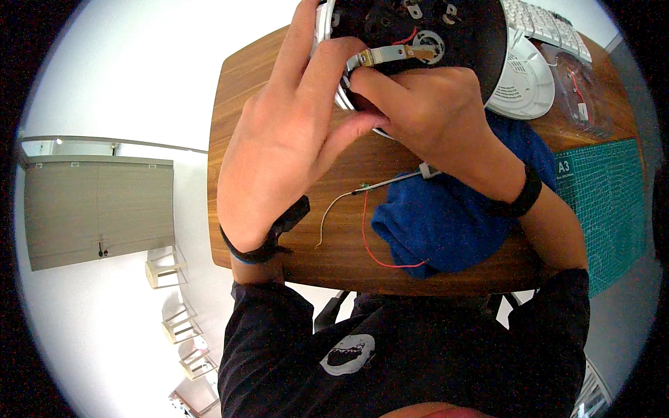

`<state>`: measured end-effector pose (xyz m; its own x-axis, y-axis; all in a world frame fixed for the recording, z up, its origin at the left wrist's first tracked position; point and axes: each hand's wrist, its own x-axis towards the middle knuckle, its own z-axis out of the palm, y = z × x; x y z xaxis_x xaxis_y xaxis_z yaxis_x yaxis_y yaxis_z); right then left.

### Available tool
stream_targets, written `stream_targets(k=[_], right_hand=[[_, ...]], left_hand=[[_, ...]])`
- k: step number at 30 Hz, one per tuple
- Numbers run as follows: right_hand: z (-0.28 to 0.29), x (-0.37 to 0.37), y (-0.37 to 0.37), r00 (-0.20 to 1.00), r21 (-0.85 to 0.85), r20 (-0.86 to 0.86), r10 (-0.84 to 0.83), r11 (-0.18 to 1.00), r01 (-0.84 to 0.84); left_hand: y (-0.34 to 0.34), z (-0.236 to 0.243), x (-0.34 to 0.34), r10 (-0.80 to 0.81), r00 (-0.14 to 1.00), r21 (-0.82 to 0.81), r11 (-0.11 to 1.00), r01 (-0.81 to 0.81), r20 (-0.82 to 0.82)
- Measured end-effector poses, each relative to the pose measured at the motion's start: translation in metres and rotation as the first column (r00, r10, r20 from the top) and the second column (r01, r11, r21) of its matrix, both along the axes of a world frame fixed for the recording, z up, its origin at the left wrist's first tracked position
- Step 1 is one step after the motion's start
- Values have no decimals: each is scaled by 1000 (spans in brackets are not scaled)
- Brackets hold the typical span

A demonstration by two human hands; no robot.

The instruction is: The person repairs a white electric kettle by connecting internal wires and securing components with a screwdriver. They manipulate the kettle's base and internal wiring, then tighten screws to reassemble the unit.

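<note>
At the table's far side is a round appliance housing [481, 52], black inside with a white rim. Inside it, a flat metal strip with a brass-coloured end [394, 55] reaches a round metal disc [433, 46]. My left hand [286, 129] grips the housing's left rim, its fingers along the edge and its thumb stretched beneath. My right hand [432, 104] is closed at the near rim, under the metal strip; what its fingertips pinch is hidden. Below my hands, a thin wired rod [394, 182] with a red wire [367, 233] lies partly on a crumpled blue cloth [453, 216].
A white round vented cover [526, 87] rests right of the housing. Beyond it are a clear plastic container [592, 104] holding a red wire, and a white keyboard [543, 28]. A green cutting mat [606, 209] covers the table's right side. Chairs stand along the left wall.
</note>
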<state>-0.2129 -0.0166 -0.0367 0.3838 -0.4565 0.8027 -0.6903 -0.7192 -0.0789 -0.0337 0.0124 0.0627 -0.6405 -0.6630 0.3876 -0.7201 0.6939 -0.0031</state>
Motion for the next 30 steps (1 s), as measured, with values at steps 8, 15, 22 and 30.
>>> stream_targets(k=[8, 15, 22, 30], right_hand=[[6, -4, 3, 987, 66, -101, 127, 991, -120], [35, -30, 41, 930, 364, -346, 121, 931, 15], [51, -51, 71, 892, 453, -428, 148, 889, 71], [50, -98, 87, 953, 492, -300, 50, 864, 110]], left_hand=[[3, 2, -5, 82, 995, -6, 997, -81, 60], [2, -22, -4, 7, 1000, -98, 995, -10, -31], [29, -36, -27, 241, 970, 50, 970, -239, -37], [45, -56, -51, 345, 938, 20, 938, -345, -40]])
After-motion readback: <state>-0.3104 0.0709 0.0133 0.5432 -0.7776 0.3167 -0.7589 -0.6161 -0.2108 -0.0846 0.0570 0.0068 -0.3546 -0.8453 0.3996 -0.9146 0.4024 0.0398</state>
